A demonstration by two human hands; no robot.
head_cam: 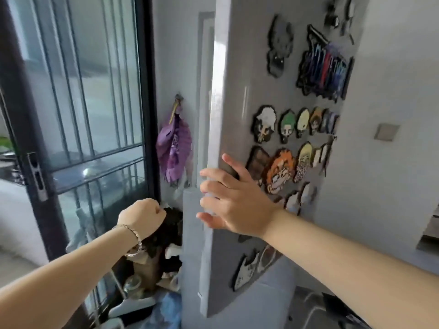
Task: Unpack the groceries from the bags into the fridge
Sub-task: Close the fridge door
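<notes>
Grey fridge door (249, 67) mid-frame, seen nearly edge-on, front covered in cartoon magnets (281, 172), right hand (234, 205) fingers curled round its edge, left hand (145, 216) fisted lower left, contents indiscernible, purple bag (174, 150) on wall behind.

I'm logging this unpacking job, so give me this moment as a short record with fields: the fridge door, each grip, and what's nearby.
fridge door: edge toward the camera, front face covered in cartoon magnets
right grip: fingers wrapped round the door's edge, thumb on its front
left grip: curled in a fist beside the fridge, nothing visible in it
purple item: hangs from a wall hook left of the door
</notes>
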